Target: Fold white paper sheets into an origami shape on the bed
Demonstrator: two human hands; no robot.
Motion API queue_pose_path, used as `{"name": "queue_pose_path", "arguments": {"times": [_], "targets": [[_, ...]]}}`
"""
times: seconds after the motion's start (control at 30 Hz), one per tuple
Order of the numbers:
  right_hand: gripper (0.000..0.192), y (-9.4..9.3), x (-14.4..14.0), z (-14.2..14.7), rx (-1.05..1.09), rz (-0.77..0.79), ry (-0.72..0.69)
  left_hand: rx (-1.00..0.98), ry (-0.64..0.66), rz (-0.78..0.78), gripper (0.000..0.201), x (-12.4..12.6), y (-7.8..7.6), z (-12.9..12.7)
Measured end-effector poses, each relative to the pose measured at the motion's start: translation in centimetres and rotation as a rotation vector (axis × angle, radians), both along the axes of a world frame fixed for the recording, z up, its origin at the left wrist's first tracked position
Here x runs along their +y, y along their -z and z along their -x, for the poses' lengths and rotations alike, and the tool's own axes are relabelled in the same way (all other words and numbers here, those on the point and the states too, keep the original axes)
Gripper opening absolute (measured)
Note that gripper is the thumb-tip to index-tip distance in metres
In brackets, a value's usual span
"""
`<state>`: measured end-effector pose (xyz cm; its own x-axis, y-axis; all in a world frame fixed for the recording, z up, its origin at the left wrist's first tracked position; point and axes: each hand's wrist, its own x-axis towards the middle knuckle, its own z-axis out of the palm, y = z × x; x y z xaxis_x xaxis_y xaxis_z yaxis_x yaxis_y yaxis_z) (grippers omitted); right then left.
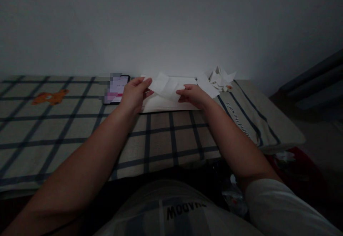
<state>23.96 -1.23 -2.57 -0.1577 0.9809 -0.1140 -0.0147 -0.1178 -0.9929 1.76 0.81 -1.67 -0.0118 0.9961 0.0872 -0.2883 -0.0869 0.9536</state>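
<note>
- The left hand (135, 95) pinched the left edge of a small white paper sheet (166, 86) between thumb and fingers, just above the middle of the frame.
- The right hand (193, 95) pinched the same sheet at its lower right edge, fingers pressed together on it; both hands held it slightly lifted and tilted.
- The sheet looked thin, light and limp, with creases already in it; it would likely bend or tear if pulled hard, so edges and corners seemed the sensible places to hold, gently.
- Directly below the held sheet lay a flat stack of white paper (163, 104), touching the checked cloth (80, 129) that covered the surface.
- Just left of the left hand sat a phone (118, 88) with a lit screen, partly blurred.
- To the right of the right hand, near the upper right of the cloth, a heap of folded and crumpled paper pieces (221, 79) rested.
- Far left on the cloth, an orange bear print (50, 96) showed.
- A plain wall (171, 21) filled the upper frame; the room was dim.
</note>
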Motion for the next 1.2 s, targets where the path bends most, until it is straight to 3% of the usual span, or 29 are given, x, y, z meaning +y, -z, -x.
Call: {"name": "queue_pose_path", "arguments": {"times": [0.2,0.33,0.6,0.87,1.0,1.1,1.2], "targets": [[0.030,0.1,0.5,-0.4,-0.017,-0.110,0.224,0.117,0.142,0.115,0.024,-0.5,0.0,-0.2],[0.026,0.0,0.7,-0.6,-0.082,-0.150,0.181,0.205,0.186,0.115,0.014,-0.6,0.4,-0.2],[0.023,0.2,1.0,-1.8,0.009,-0.119,0.035,0.288,0.097,-0.025,0.022,-0.5,0.4,0.1],[0.020,-0.5,0.9,-2.7,0.111,-0.109,0.117,0.504,0.103,-0.203,0.030,-1.1,-0.2,0.5],[0.016,-1.0,0.6,-3.0,0.094,-0.113,0.114,0.418,0.245,-0.118,0.027,-1.4,-1.0,1.0],[0.014,-1.0,0.3,-3.0,0.079,-0.119,0.068,0.171,0.491,0.012,0.026,-1.7,-1.7,1.2],[0.013,-0.9,0.0,-2.5,0.078,-0.125,-0.023,0.011,0.568,0.100,0.035,-2.1,-2.1,0.8]]}}
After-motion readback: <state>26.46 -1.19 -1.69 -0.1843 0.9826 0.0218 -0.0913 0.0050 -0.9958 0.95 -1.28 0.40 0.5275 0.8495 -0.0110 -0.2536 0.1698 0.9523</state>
